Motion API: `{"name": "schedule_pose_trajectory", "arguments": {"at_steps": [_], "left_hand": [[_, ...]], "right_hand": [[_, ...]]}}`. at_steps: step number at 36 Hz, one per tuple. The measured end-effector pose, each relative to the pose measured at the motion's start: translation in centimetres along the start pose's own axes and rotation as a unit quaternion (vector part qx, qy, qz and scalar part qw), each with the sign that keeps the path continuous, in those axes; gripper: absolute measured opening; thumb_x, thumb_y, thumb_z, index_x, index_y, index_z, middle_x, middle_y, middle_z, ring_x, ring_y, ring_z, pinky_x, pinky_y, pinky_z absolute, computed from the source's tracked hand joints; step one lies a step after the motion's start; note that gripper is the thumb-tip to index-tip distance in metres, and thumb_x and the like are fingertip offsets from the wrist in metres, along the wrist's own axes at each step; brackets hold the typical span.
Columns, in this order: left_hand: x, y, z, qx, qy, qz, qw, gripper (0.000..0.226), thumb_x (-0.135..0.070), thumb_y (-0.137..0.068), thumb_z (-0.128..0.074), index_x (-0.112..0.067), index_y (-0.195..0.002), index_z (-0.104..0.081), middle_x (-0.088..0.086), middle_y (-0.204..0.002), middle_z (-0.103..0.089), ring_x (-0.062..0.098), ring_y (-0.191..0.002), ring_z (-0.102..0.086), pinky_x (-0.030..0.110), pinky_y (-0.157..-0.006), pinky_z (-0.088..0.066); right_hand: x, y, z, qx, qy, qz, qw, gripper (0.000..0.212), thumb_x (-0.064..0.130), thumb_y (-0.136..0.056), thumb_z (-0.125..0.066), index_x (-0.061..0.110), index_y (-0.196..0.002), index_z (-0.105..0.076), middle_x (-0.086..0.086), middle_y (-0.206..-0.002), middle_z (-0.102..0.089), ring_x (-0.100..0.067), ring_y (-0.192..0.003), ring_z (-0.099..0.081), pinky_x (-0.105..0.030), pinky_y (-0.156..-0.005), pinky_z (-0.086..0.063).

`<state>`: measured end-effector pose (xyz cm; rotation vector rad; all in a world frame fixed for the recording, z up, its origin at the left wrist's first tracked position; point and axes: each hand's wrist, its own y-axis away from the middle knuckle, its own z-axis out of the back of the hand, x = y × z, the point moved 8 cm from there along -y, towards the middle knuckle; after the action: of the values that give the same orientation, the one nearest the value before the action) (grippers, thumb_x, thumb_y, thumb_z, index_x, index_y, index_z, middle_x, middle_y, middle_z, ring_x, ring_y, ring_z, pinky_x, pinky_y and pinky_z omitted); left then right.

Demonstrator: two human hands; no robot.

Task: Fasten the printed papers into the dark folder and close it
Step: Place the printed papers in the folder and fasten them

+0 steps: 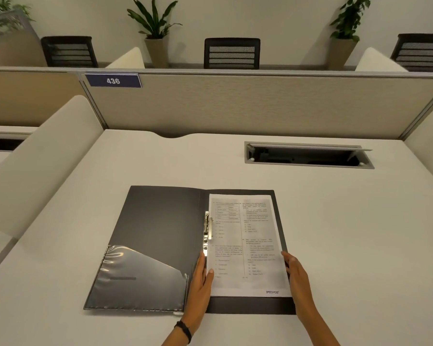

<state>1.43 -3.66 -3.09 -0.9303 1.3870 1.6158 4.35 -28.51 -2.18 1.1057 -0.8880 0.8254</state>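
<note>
The dark folder [158, 221] lies open and flat on the desk, with a clear plastic pocket [135, 278] on its left inner cover. The printed papers [248, 243] rest on the right half, their left edge by the metal clip [208, 228] along the spine. My left hand [200, 283] lies against the papers' lower left edge, thumb on top of the sheet. My right hand [294, 270] touches the lower right edge, fingers at the side of the stack.
The pale desk [348, 233] has an open cable hatch [308, 156] at the back right. A fabric partition [235, 106] with a "436" label [113, 81] rises behind. Cream dividers stand left and right.
</note>
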Motion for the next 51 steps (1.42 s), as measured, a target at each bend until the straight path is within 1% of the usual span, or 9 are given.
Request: {"name": "schedule_pose_trajectory", "arguments": {"at_steps": [5,11,14,22,29,33,40,46,51], "left_hand": [[0.2,-0.4,0.4,-0.024,-0.007,-0.006,1.000,0.055,-0.026,-0.096,-0.039,-0.023,-0.145,-0.015,0.002,-0.153,-0.025,0.026,-0.137,-0.032,0.052,-0.107,-0.038],[-1.9,-1.9,2.1,-0.105,0.022,-0.053,0.993,0.054,-0.013,-0.095,-0.044,-0.022,-0.143,-0.022,0.002,-0.154,-0.024,0.023,-0.139,-0.028,0.052,-0.110,-0.034],[-4.3,-4.4,3.2,-0.132,0.020,-0.075,0.988,0.053,-0.011,-0.093,-0.048,-0.017,-0.142,-0.028,0.004,-0.152,-0.027,0.021,-0.139,-0.028,0.038,-0.110,-0.029],[-9.6,-13.6,2.7,-0.059,-0.008,-0.048,0.997,0.053,-0.012,-0.094,-0.047,-0.014,-0.143,-0.026,0.008,-0.153,-0.024,0.023,-0.141,-0.024,0.042,-0.115,-0.027],[-10.6,-17.9,0.7,0.016,-0.046,-0.025,0.999,0.039,-0.005,-0.094,-0.040,0.004,-0.133,-0.035,0.025,-0.139,-0.042,0.037,-0.128,-0.042,0.051,-0.109,-0.036],[-10.8,-18.2,1.1,-0.020,-0.060,-0.064,0.996,0.031,0.000,-0.092,-0.039,-0.004,-0.122,-0.047,0.012,-0.123,-0.054,0.025,-0.111,-0.052,0.035,-0.096,-0.047],[-11.5,-19.7,1.0,0.000,-0.241,-0.159,0.957,0.043,-0.006,-0.093,-0.044,-0.006,-0.136,-0.039,0.011,-0.149,-0.033,0.025,-0.140,-0.024,0.034,-0.117,-0.015],[-12.7,-21.0,-0.1,0.025,-0.332,-0.188,0.924,0.035,-0.005,-0.092,-0.043,-0.004,-0.126,-0.052,0.013,-0.138,-0.047,0.027,-0.129,-0.040,0.035,-0.114,-0.020],[-12.9,-21.4,-0.4,0.038,-0.316,-0.188,0.929,0.032,-0.003,-0.093,-0.041,-0.002,-0.121,-0.056,0.015,-0.128,-0.055,0.029,-0.122,-0.046,0.033,-0.107,-0.033]], "right_hand": [[0.1,-0.7,0.1,-0.023,0.036,0.010,0.999,0.029,0.041,-0.095,-0.037,0.029,-0.118,-0.049,0.000,-0.126,-0.051,-0.025,-0.104,-0.053,-0.038,-0.084,-0.044],[0.8,-3.0,0.7,-0.047,0.016,0.011,0.999,0.031,0.036,-0.094,-0.040,0.019,-0.116,-0.052,-0.010,-0.119,-0.060,-0.033,-0.102,-0.060,-0.055,-0.091,-0.050],[2.7,-4.5,0.2,-0.042,0.010,0.036,0.998,0.023,0.030,-0.093,-0.045,0.019,-0.112,-0.054,-0.011,-0.117,-0.061,-0.030,-0.099,-0.061,-0.050,-0.087,-0.052],[5.7,-9.5,-2.0,-0.017,0.027,0.012,0.999,0.036,0.026,-0.094,-0.046,0.016,-0.129,-0.044,-0.008,-0.131,-0.052,-0.027,-0.116,-0.052,-0.049,-0.101,-0.044],[6.4,-11.0,-3.3,-0.021,0.048,0.018,0.998,0.029,0.022,-0.094,-0.043,0.016,-0.122,-0.050,-0.006,-0.123,-0.058,-0.024,-0.109,-0.056,-0.035,-0.089,-0.048],[8.0,-10.0,-3.3,-0.017,0.127,0.121,0.984,0.032,0.022,-0.093,-0.049,0.017,-0.124,-0.047,-0.002,-0.127,-0.053,-0.022,-0.116,-0.051,-0.036,-0.096,-0.045],[7.2,-2.8,-8.9,0.234,0.339,0.307,0.858,0.047,0.057,-0.086,-0.041,0.053,-0.129,-0.022,0.029,-0.144,-0.016,0.015,-0.129,-0.011,-0.020,-0.107,-0.013],[2.7,3.4,-13.0,0.388,0.460,0.381,0.702,0.060,0.061,-0.086,-0.038,0.040,-0.138,-0.017,0.010,-0.155,-0.015,-0.014,-0.142,-0.013,-0.033,-0.112,-0.005],[1.6,4.6,-14.1,0.423,0.486,0.421,0.638,0.059,0.052,-0.091,-0.037,0.027,-0.141,-0.018,-0.002,-0.155,-0.016,-0.021,-0.143,-0.012,-0.044,-0.111,0.010]]}}
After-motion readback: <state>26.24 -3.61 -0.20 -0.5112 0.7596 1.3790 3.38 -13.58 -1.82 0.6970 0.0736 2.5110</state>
